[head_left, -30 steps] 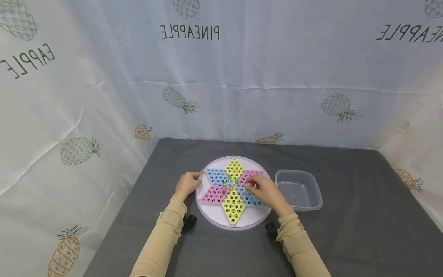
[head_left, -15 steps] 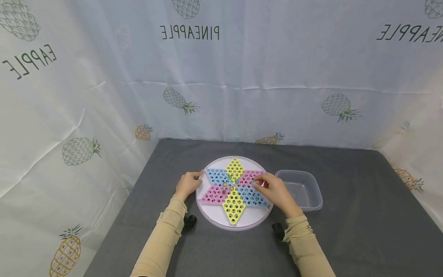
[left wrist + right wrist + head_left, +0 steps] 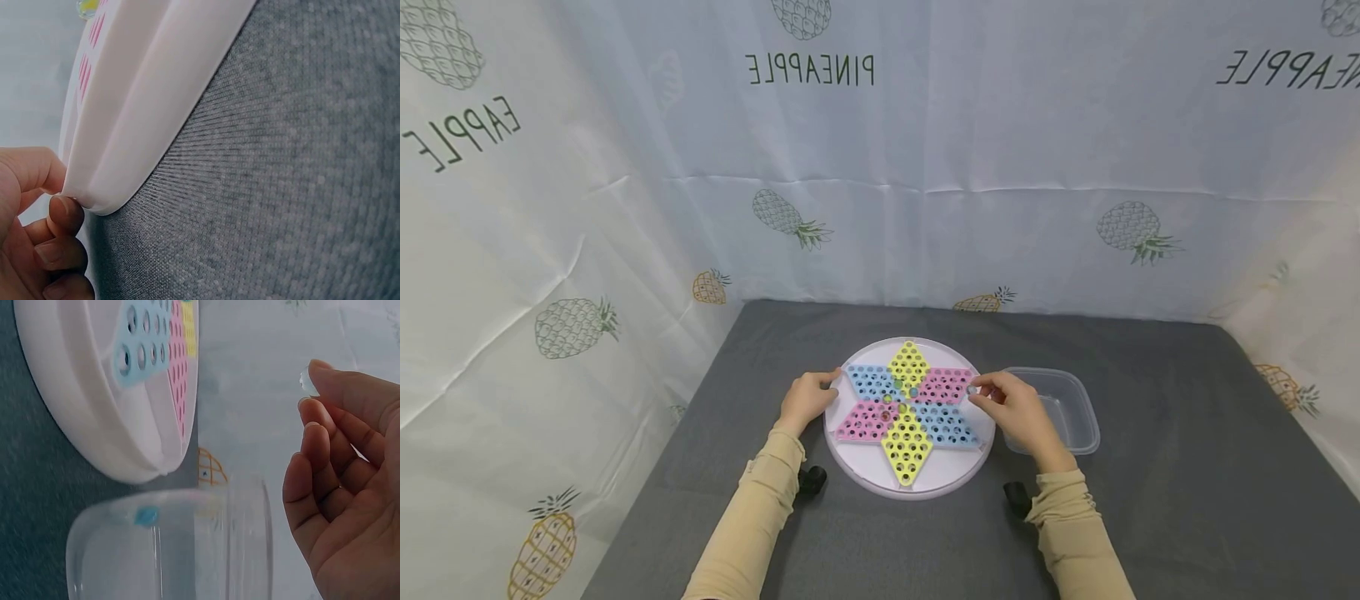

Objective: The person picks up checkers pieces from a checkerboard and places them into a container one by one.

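Note:
A round white Chinese checkers board (image 3: 857, 462) lies on the table, its star in yellow, pink and blue. Several marbles (image 3: 913, 392) sit around the star's middle. At the board's left rim, my left hand (image 3: 806, 401) grips the edge; in the left wrist view its index finger and thumb meet at the white rim (image 3: 125, 144). My right hand (image 3: 1017, 414) pinches a clear, pale blue marble (image 3: 306, 382) between thumb and index finger, above the board's right edge. The other fingers of that hand are curled.
Right of the board stands a clear plastic container (image 3: 1093, 429), partly behind my right hand. A blue spot (image 3: 147, 515) shows at its wall; I cannot tell if it is a marble. A pineapple-print curtain (image 3: 1000, 150) hangs behind the grey table (image 3: 880, 550).
My right hand has moved right with the pale blue marble, from over the star to the board's right edge, nearer the container. The left hand stays at the rim.

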Demonstrator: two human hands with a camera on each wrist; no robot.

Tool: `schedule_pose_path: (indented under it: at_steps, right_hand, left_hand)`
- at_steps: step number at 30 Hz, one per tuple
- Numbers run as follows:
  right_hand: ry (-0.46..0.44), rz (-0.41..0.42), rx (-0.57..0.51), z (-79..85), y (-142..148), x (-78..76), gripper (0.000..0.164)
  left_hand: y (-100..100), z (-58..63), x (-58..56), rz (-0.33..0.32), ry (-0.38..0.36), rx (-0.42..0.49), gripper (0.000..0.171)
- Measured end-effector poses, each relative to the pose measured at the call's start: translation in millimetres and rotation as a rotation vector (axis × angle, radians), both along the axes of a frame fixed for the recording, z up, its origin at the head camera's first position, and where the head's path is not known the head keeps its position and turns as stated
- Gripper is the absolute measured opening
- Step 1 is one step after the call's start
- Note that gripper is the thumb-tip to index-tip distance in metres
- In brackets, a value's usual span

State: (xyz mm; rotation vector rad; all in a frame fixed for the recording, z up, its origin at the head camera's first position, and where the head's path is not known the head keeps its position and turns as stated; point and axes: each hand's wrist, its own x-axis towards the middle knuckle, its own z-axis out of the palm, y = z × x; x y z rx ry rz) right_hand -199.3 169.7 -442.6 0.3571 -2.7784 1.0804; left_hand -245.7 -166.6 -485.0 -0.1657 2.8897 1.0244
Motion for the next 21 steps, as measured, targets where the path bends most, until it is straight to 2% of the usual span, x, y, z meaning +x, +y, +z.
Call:
schedule_pose_path:
  at_steps: [5, 12, 21]
  right_hand:
    - [-0.012, -0.061, -0.008, 1.6, 13, -2.5, 0.021]
    - [-0.002, -0.078, -0.037, -1.9, 28, -3.0, 0.023]
    - [-0.007, -0.119, -0.002, -7.1, 39, -5.4, 0.023]
  left_hand:
    - [-1, -0.1, -0.1, 0.001, -0.003, 0.001, 0.043]
    - [-1, 0.7, 0.3, -0.001, 0.002, 0.003, 0.043]
    - [0, 0.4, 1.2, 0.001, 0.002, 0.015, 0.042]
